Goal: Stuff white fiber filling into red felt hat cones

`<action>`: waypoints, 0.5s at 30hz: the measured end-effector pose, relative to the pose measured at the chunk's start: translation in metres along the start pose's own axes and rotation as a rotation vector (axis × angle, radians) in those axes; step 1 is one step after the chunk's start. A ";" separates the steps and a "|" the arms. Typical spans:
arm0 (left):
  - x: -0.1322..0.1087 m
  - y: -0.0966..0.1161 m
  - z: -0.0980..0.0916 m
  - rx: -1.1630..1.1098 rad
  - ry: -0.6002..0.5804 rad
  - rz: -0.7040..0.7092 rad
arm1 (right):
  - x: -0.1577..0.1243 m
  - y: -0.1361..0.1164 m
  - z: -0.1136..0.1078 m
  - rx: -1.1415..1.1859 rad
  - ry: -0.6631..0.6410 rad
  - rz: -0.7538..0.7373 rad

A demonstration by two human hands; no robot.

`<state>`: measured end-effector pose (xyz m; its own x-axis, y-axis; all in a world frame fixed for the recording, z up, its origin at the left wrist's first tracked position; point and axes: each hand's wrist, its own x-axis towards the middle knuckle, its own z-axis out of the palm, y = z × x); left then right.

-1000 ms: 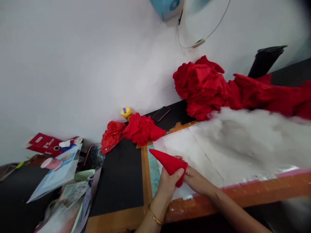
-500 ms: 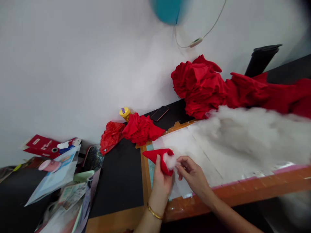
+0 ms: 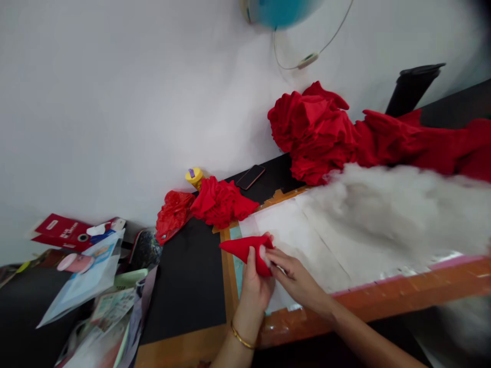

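Observation:
A red cone-shaped felt hat (image 3: 241, 248) lies on its side in my left hand (image 3: 256, 286), its point to the left and its opening to the right. My left thumb presses on the near side, and fingertips show behind the rim. At the opening, my right hand (image 3: 295, 278) has its fingers closed on white stuffing (image 3: 264, 254), pushed in at the mouth of the hat. Most of the stuffing is hidden by the felt and my right fingers. Beneath both hands is a white sheet (image 3: 284, 230) taped to the table.
Loose white stuffing (image 3: 414, 214) is heaped on the right. Behind lie red felt piles (image 3: 314, 133) and a smaller red pile (image 3: 222, 202). A phone (image 3: 250, 177), yellow-lidded container (image 3: 194, 177) and red plastic bag (image 3: 173, 213) sit near the wall. Papers and packets (image 3: 103, 312) clutter the left.
My right hand has moved left to the hat's mouth, and the tuft of stuffing that stuck out is now mostly inside. The hat has shifted slightly left.

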<state>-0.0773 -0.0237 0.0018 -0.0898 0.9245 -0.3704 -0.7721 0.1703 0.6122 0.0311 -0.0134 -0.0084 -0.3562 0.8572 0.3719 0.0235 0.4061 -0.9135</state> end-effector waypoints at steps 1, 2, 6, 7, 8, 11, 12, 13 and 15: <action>0.000 0.001 -0.001 0.013 -0.023 0.007 | 0.002 -0.002 -0.003 0.039 -0.052 0.027; 0.000 0.001 -0.001 0.022 -0.045 0.011 | 0.004 -0.003 -0.007 0.068 -0.084 0.049; 0.001 -0.002 0.000 0.000 -0.055 -0.029 | 0.011 -0.002 -0.014 0.129 -0.088 0.140; 0.002 -0.002 0.000 -0.011 -0.039 -0.041 | 0.011 -0.002 -0.014 0.184 -0.070 0.197; 0.003 -0.002 0.000 -0.018 -0.021 -0.046 | 0.010 -0.001 -0.013 0.268 -0.041 0.270; 0.006 -0.002 -0.003 -0.003 0.032 -0.001 | 0.009 -0.002 -0.011 0.609 0.080 0.475; 0.006 -0.002 -0.004 0.016 0.039 0.024 | 0.009 -0.003 -0.011 0.717 0.101 0.510; 0.006 -0.002 -0.006 0.041 0.035 0.048 | 0.009 -0.003 -0.011 0.813 0.099 0.527; 0.006 -0.002 -0.009 0.093 0.001 0.085 | 0.011 -0.005 -0.013 0.966 0.056 0.549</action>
<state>-0.0817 -0.0217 -0.0080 -0.1533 0.9366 -0.3150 -0.6997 0.1222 0.7040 0.0393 -0.0014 0.0021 -0.4773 0.8678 -0.1380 -0.5808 -0.4294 -0.6915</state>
